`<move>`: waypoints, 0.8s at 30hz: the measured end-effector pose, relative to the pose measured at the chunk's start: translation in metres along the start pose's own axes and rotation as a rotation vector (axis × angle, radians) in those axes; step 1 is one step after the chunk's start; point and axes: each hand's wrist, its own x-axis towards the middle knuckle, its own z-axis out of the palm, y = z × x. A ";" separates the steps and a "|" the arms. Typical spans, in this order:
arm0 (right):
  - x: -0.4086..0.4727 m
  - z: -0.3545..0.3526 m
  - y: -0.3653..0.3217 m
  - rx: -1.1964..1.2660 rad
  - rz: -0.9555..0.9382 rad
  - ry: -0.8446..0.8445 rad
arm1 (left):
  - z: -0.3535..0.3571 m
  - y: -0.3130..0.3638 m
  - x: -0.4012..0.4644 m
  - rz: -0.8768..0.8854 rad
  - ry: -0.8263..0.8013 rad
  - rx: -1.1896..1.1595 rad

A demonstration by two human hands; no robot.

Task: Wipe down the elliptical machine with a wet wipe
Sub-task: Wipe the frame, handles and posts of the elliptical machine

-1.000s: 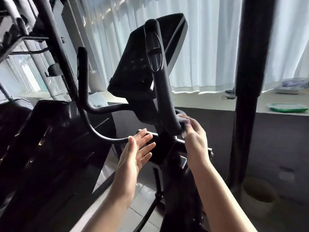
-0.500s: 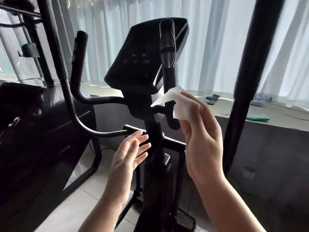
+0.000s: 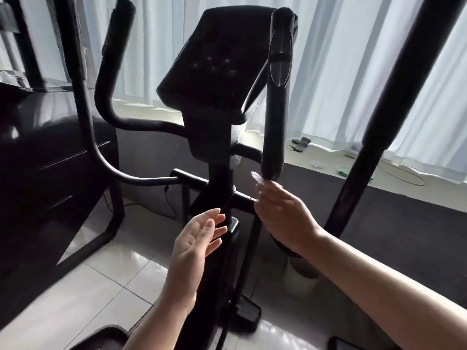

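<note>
Nothing here can be read. The console [image 3: 217,69] of the elliptical machine [image 3: 222,152] shows a few small pale button marks on its dark face — too dim and blurred to tell as letters, numbers or signs. The oval plate on the grip [image 3: 278,79] just right of the console carries no legible mark either — only glare.

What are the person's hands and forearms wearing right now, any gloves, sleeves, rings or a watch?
Nothing is worn that shows. The left hand and right hand are bare, with no gloves and no rings visible on the fingers. Both forearms are uncovered to the picture's edge, with no sleeve cuff, watch or wristband in view.
</note>
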 end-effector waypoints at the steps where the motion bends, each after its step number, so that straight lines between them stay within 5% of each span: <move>1: -0.005 0.000 -0.009 0.158 0.076 -0.009 | -0.004 -0.004 -0.003 -0.012 0.007 0.005; 10: -0.004 -0.039 -0.108 1.451 0.639 -0.362 | -0.049 -0.050 -0.059 -0.134 0.016 0.229; 15: 0.007 -0.040 -0.161 1.865 0.609 -0.544 | -0.079 -0.052 -0.108 -0.167 0.508 0.151; 24: -0.002 -0.092 -0.253 2.355 0.211 -0.988 | -0.103 -0.044 -0.242 -0.138 1.144 -0.028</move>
